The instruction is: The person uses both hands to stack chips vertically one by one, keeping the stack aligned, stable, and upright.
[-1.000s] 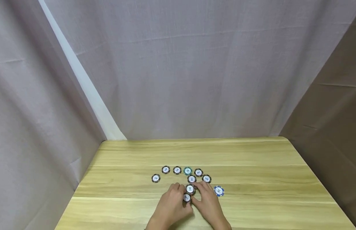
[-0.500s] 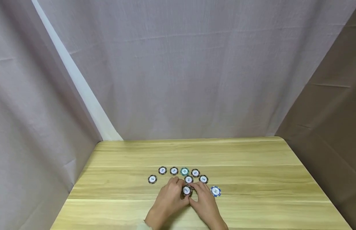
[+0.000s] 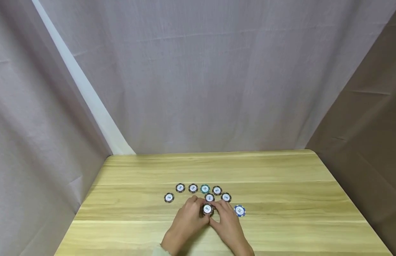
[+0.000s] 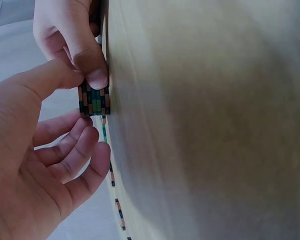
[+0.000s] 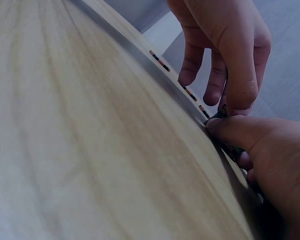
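Observation:
A short stack of dark poker chips point(image 3: 208, 209), with a white "100" face on top, stands on the table between both hands. In the left wrist view the stack point(image 4: 94, 101) shows several layers, one of them green. My left hand point(image 3: 189, 217) holds it from the left, thumb at the near side and index finger at the far side. From the right, my right hand point(image 3: 229, 223) grips the same stack, its thumb point(image 4: 97, 79) pressed on the chips' edges. In the right wrist view the fingers mostly hide the stack.
Beyond the hands, several flat chips form an arc: black ones such as the leftmost chip point(image 3: 169, 197), and a green chip point(image 3: 205, 188). Another black chip point(image 3: 209, 197) lies just behind the stack. A blue chip point(image 3: 239, 211) lies right of my right hand on the wooden table point(image 3: 281, 227).
A second second-ago sight of a dark chip in my left hand, beside the stack, is gone; now a single stack stands between the hands. Both hands have closed in around it.

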